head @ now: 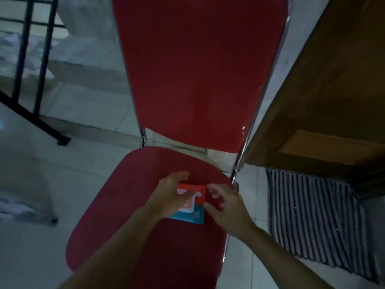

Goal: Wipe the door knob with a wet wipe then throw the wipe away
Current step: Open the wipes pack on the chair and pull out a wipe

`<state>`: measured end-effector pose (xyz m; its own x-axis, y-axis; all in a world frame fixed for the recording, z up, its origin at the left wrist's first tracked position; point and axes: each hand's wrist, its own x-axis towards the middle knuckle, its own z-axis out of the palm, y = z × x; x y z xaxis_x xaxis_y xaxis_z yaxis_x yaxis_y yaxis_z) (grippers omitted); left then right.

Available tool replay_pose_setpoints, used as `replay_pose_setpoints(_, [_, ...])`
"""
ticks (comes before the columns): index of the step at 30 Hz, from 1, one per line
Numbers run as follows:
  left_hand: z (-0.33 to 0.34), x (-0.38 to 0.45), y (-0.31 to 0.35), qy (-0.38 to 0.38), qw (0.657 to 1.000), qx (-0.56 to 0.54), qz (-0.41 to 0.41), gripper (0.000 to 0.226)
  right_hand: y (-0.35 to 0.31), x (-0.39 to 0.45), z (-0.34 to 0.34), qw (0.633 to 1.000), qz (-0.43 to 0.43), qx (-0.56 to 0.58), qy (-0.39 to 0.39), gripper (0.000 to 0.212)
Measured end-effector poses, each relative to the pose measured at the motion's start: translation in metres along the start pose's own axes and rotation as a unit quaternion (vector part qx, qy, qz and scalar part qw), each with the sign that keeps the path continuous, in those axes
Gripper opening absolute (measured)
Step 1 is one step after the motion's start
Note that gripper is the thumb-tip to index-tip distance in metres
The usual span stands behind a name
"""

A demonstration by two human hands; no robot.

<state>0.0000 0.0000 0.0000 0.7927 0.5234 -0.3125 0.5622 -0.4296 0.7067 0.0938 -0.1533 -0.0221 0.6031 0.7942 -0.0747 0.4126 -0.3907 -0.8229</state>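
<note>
A flat wet wipe pack (pixel 196 207), orange-red at the top and teal at the bottom with a pale flap, lies on the seat of a red chair (pixel 133 205). My left hand (pixel 169 197) rests on the pack's left side, fingers and thumb around it. Touching the pack's right edge is my right hand (pixel 226 207), its fingers curled and apart, nothing held in them. No door knob and no loose wipe are in view.
The chair's red backrest (pixel 200 69) with chrome tubes rises ahead. A brown wooden door or cabinet (pixel 333 101) stands at the right, with a striped mat (pixel 316 222) on the tiled floor below it. A black metal frame (pixel 35 69) stands at the far left.
</note>
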Motion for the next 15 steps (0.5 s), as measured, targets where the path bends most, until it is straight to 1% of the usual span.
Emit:
replay_pose_setpoints(2, [0.006,0.0,-0.019,0.009,0.999,0.037,0.009,0.043,0.005,0.003,0.02,1.0,-0.016,-0.001,-0.011,0.04])
replay_pose_setpoints(4, [0.013,-0.003,-0.034,0.002,0.996,0.085,0.029,0.038,0.006,0.002,0.034,0.999,-0.019,-0.008,-0.03,0.04])
replay_pose_setpoints(7, [0.018,-0.006,-0.052,-0.006,0.987,0.149,0.057,0.039,0.012,0.003,0.052,0.999,-0.017,-0.019,-0.028,0.042])
replay_pose_setpoints(9, [0.016,-0.007,-0.056,-0.015,0.983,0.17,0.072,0.045,0.015,0.003,0.057,0.999,-0.01,-0.039,-0.035,0.046])
replay_pose_setpoints(11, [0.015,-0.004,-0.059,-0.048,0.978,0.183,0.084,0.056,0.02,0.002,0.061,0.998,-0.002,-0.053,-0.042,0.051])
replay_pose_setpoints(12, [0.014,-0.002,-0.057,-0.08,0.975,0.19,0.084,0.06,0.021,0.001,0.062,0.997,0.001,-0.059,-0.047,0.053])
replay_pose_setpoints(14, [0.012,0.003,-0.057,-0.127,0.968,0.2,0.08,0.064,0.025,0.0,0.061,0.996,0.009,-0.074,-0.046,0.055])
replay_pose_setpoints(15, [0.012,0.007,-0.055,-0.135,0.967,0.202,0.083,0.064,0.027,-0.001,0.06,0.996,0.011,-0.082,-0.041,0.054])
